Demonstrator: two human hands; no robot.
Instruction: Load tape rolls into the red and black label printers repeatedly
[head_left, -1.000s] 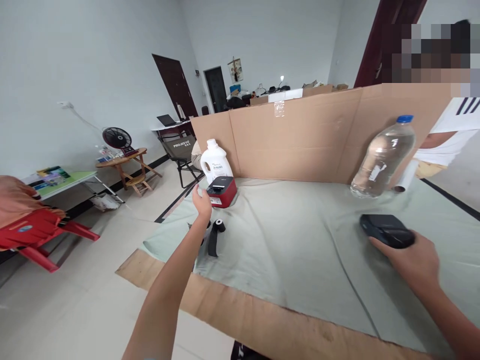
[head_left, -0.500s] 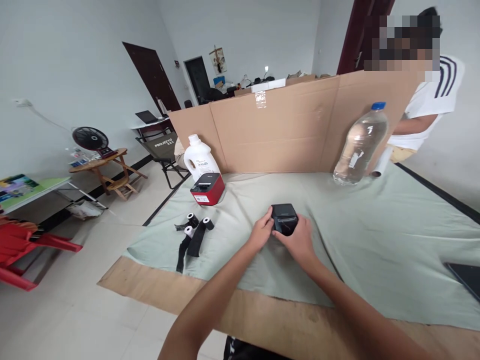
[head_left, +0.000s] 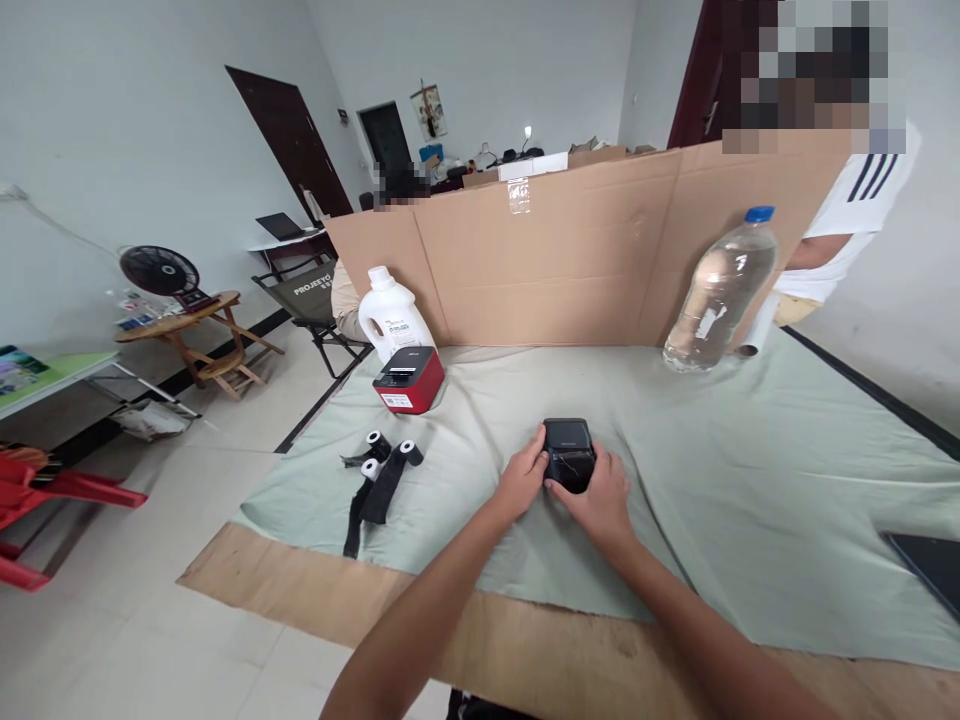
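My two hands clasp a small black device (head_left: pixel 568 452) at the middle of the green cloth (head_left: pixel 480 415), facing my body. My left hand (head_left: pixel 523 478) presses closed fingers against the left side; my right hand (head_left: pixel 607 500) grips the opposite side, its thumb at the near edge. This two-sided hold presumably steadies the device and leaves its upper face uncovered to my view. Whether its base rests on the cloth or hangs just above, I cannot tell.

To the left, three rolls (head_left: pixel 385 490) with dark strips trailing lie close together, perhaps set aside so that my forearms do not cross them. Beyond them, a red-and-black box (head_left: pixel 410 383) stands before a white jug (head_left: pixel 394 318), partly hiding it. On the right, a clear bottle (head_left: pixel 720 290) with a blue cap stands before the cardboard panel (head_left: pixel 551 275), which is upright along the far side, probably as a screen. A flat dark object (head_left: pixel 928 568) is cut off at the right margin.
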